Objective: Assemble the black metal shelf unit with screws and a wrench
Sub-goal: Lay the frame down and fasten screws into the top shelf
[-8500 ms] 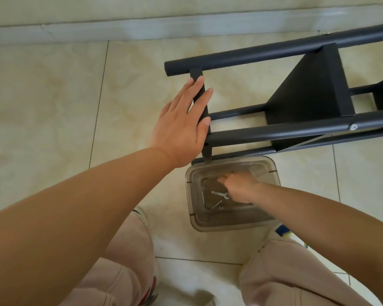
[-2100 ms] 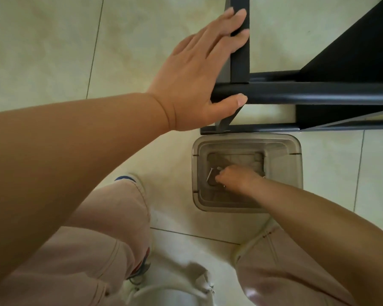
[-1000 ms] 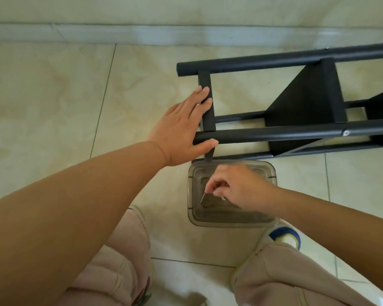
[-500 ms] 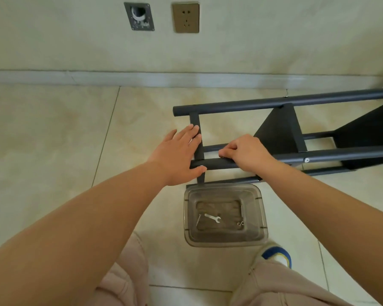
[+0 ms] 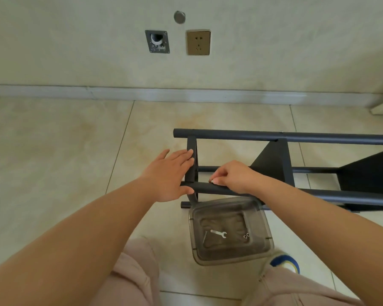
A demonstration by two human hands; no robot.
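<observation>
Left grip (image 5: 167,175) flat, fingers straight, right grip (image 5: 231,176) pinching, fingers curled

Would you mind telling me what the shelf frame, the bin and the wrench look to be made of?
Shelf frame: apparently metal tube, matte black coated, with no glare.
Bin: likely smoky clear plastic; contents show through.
Wrench: bright silvery metal, probably plated steel.

Both hands (image 5: 170,175) on black shelf frame (image 5: 230,136)

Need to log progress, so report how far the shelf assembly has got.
Done: the shelf frame lies on the floor with panels already fitted. In hand: the left hand steadies the crossbar; the right hand pinches something small at the tube. Left: the wrench lies unused in the tub.
</observation>
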